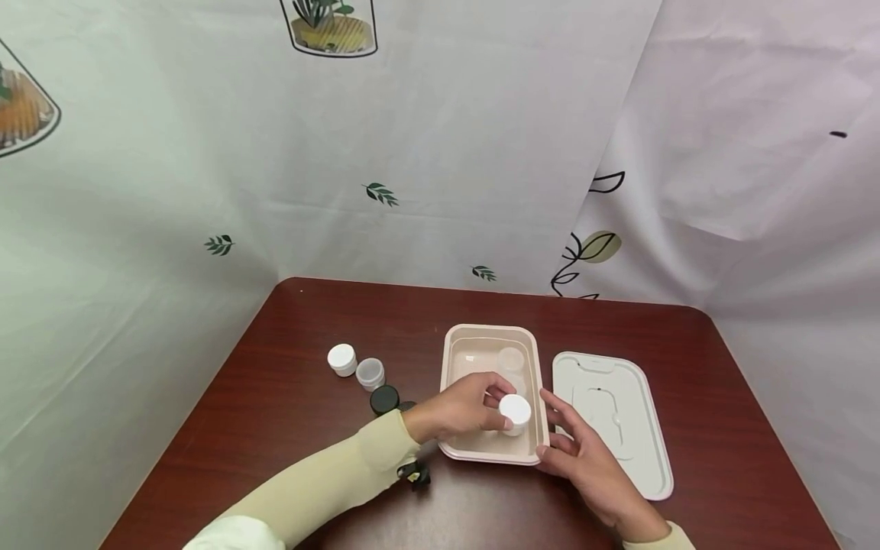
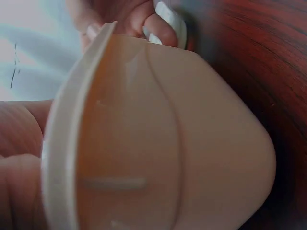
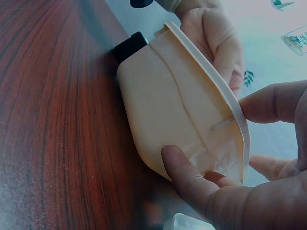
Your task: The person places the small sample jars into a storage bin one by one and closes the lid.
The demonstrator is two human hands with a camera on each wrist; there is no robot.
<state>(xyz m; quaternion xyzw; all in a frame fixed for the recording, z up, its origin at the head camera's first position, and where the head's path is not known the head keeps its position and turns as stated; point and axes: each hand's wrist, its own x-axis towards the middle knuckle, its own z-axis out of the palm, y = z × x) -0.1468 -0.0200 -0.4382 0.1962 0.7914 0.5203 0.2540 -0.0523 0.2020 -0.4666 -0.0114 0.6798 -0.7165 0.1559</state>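
Our left hand pinched a round white plastic jar over a beige rectangular plastic tub; our spread right hand touched its rim.

The tub is smooth plastic, the table wood-grained.

long, pale yellow sleeves

Pale, creased sheeting hung behind and on both sides of the worktop, greenish at left, pinkish at right. It bore small leaf sprigs, plants in outlined jars and a black-lined leafy stem. The worktop, reddish-brown with rounded far corners, caught a soft sheen near the front.
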